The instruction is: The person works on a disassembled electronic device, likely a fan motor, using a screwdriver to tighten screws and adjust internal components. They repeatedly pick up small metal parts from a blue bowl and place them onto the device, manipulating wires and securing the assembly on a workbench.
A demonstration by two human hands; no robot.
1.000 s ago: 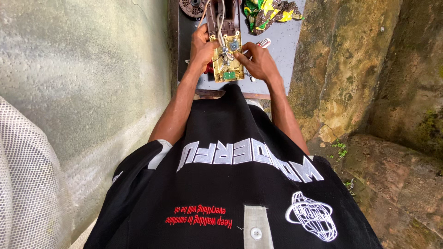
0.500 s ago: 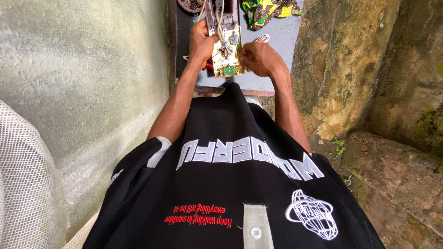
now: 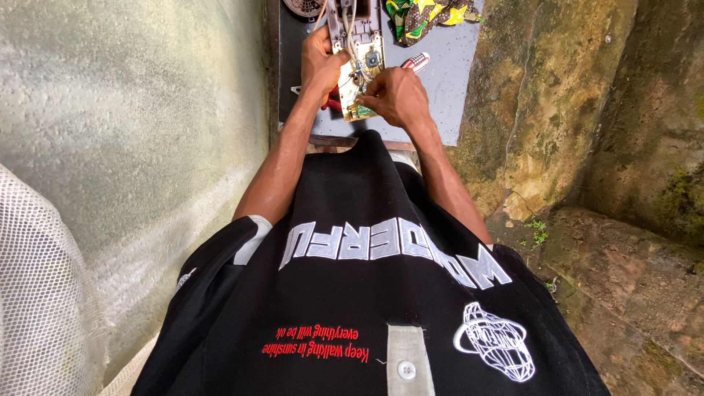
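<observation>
At the top of the head view I hold a tan circuit board (image 3: pixel 358 72) with wires and small parts over a grey work surface (image 3: pixel 445 81). My left hand (image 3: pixel 321 62) grips the board's left edge. My right hand (image 3: pixel 394 95) pinches at its lower right corner, fingers closed on the board. A brown casing piece (image 3: pixel 355 18) with wires sits at the board's far end. My black printed shirt (image 3: pixel 367 293) fills the lower half of the view.
A red-and-silver tool handle (image 3: pixel 415 61) lies on the surface beside my right hand. Green-and-yellow patterned cloth (image 3: pixel 429 13) lies at the far edge, a round dark part (image 3: pixel 302 6) at far left. A pale wall (image 3: pixel 132 125) is left, mossy stone (image 3: pixel 587 110) right.
The board and both hands sit higher in the view than before. My right hand has shifted from the board's right side onto its lower right corner.
</observation>
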